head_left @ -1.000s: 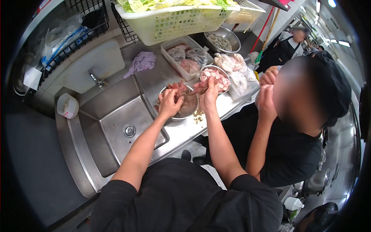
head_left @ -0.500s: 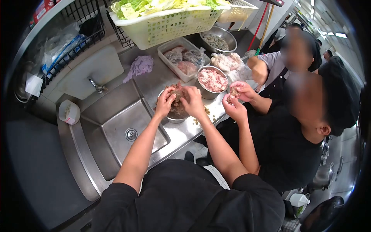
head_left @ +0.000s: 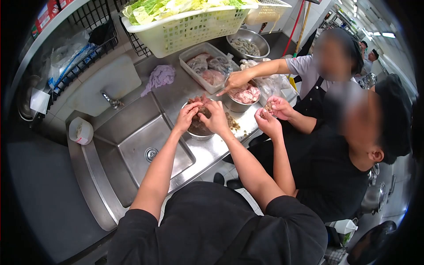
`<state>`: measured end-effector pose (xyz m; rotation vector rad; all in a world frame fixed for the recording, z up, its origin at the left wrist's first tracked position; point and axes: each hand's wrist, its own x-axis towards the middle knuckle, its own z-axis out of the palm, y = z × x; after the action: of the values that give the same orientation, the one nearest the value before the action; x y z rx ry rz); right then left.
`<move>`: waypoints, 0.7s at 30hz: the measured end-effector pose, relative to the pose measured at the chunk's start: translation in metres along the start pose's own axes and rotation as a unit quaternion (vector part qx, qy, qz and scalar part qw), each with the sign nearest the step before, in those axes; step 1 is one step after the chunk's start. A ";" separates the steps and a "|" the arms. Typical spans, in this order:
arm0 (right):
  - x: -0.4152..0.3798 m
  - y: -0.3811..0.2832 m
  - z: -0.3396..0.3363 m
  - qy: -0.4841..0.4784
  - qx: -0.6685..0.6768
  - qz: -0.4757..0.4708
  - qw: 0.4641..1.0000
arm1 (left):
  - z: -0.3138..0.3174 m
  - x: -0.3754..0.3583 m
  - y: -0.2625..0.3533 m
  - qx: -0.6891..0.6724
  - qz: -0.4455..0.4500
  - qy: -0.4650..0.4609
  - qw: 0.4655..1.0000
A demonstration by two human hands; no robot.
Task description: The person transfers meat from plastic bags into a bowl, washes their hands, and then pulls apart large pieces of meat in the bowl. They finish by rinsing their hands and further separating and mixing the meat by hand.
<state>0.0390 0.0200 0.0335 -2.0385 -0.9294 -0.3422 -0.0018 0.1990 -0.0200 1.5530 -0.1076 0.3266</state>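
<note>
Working a lump of meat over the steel bowl, on the table just right of the sink. Left hand curled around the lump's near side, fingers partly closed on it; right hand cupped against the other side, pressing in. Probably mid-way through picking or trimming; next likely calls for a firm pinch and pull, keeping scraps over the bowl. Beside: co-worker's hands on a small piece, another's hand reaching to a second bowl.
</note>
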 end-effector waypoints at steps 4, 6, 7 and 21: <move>-0.003 0.000 0.005 0.022 0.011 0.017 1.000 | -0.001 0.002 0.000 0.050 0.004 0.002 0.999; -0.006 -0.002 0.008 0.019 0.008 0.038 0.999 | -0.003 0.002 -0.001 0.046 -0.004 -0.015 0.999; -0.007 -0.002 0.010 0.028 0.012 0.038 0.999 | -0.002 0.002 0.000 0.046 -0.005 -0.016 0.999; -0.032 0.007 -0.011 0.006 0.021 -0.002 1.000 | 0.013 -0.021 0.020 0.227 0.093 0.024 0.969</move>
<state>0.0232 -0.0076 0.0186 -1.9949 -0.9263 -0.3355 -0.0251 0.1831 -0.0056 1.9915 -0.1487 0.5669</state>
